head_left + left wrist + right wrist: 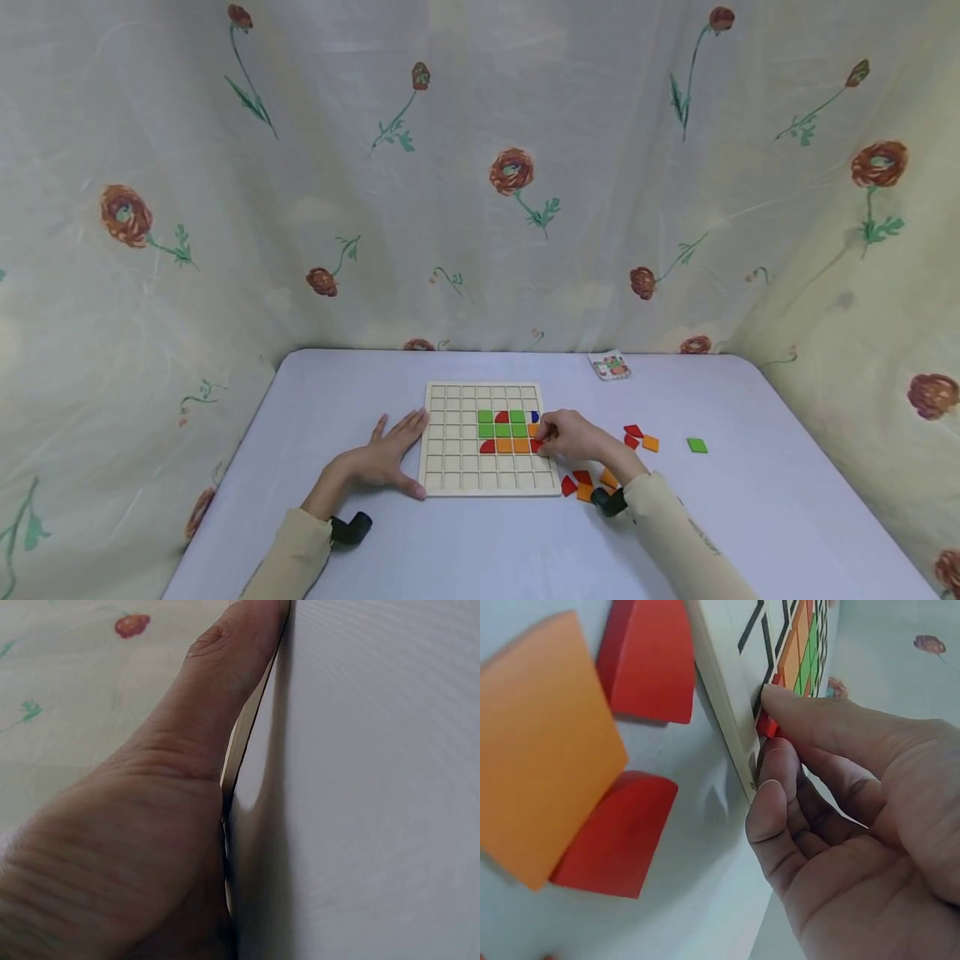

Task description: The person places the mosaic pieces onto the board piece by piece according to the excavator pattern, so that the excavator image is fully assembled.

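A pale wooden grid board [452, 465] lies on the table. Green tiles [502, 431], orange tiles [512, 446], red rounded tiles [487, 447] and a blue rounded piece [535, 416] fill part of its grid. My left hand [384, 460] rests with spread fingers against the board's left edge; in the left wrist view its thumb [217, 682] lies along that edge. At the right edge, my right hand [576, 437] pinches a small red tile [768, 724] between thumb and fingers, right at a grid cell. The tile's full shape is hidden by the fingers.
Loose red tiles [582, 477] and orange tiles [585, 492] lie beside the board's lower right corner, near my right wrist. More red tiles [633, 431], an orange tile [650, 443] and a green tile [697, 445] lie farther right. A patterned card [611, 366] lies at the back.
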`<act>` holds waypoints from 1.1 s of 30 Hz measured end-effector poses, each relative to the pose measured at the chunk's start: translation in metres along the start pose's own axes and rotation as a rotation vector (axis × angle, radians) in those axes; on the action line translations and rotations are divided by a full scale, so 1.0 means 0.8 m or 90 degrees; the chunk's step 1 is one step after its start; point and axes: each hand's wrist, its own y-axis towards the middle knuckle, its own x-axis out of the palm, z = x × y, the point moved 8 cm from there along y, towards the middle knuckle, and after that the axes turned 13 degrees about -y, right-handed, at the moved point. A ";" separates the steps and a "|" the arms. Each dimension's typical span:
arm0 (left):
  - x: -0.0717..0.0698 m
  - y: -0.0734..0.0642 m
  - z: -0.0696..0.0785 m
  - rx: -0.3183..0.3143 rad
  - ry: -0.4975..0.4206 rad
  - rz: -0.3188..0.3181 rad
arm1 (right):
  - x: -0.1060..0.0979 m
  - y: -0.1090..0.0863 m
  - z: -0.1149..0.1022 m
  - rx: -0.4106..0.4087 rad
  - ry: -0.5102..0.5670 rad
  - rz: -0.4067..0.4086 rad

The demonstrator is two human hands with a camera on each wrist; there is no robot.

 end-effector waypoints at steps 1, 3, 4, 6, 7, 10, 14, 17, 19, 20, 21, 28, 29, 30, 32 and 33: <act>0.000 0.000 0.000 0.001 -0.001 0.001 | 0.000 0.000 -0.001 0.005 0.002 0.000; -0.001 0.001 -0.001 0.000 0.000 0.001 | 0.000 0.001 -0.001 0.016 0.002 0.002; -0.001 0.001 -0.002 0.000 0.000 0.001 | -0.001 0.001 -0.001 0.021 0.003 0.004; -0.001 0.002 -0.002 -0.001 -0.001 0.001 | -0.002 0.000 -0.002 0.027 0.004 0.011; -0.002 0.002 -0.003 -0.002 -0.001 0.002 | -0.002 -0.001 -0.002 0.029 0.004 0.015; -0.001 0.003 -0.003 -0.003 0.001 0.002 | -0.005 -0.005 0.001 0.041 0.006 0.027; -0.001 0.004 -0.004 -0.001 0.005 0.002 | -0.014 -0.018 0.007 0.045 -0.003 0.042; -0.001 0.003 -0.003 0.001 0.005 0.004 | -0.023 -0.031 0.008 0.028 -0.011 0.046; -0.002 0.003 -0.002 0.001 0.003 0.004 | -0.026 -0.041 0.007 0.014 -0.010 0.037; -0.003 0.003 -0.002 0.000 0.005 0.004 | -0.025 -0.046 0.007 0.011 -0.006 0.024; -0.003 0.002 -0.002 0.000 0.005 0.004 | -0.023 -0.050 0.007 0.005 -0.002 0.011; -0.003 0.001 -0.003 -0.001 0.004 0.004 | 0.007 -0.071 0.008 -0.016 -0.009 -0.073; -0.003 0.001 -0.003 -0.001 0.005 0.004 | 0.009 -0.072 0.008 -0.022 -0.011 -0.074; -0.002 0.001 -0.003 -0.001 0.006 0.003 | 0.011 -0.073 0.007 -0.030 -0.015 -0.074; -0.002 0.001 -0.004 -0.002 0.010 0.003 | 0.014 -0.075 0.008 -0.040 -0.019 -0.075; -0.002 0.000 -0.004 -0.003 0.010 0.003 | 0.014 -0.076 0.008 -0.043 -0.020 -0.074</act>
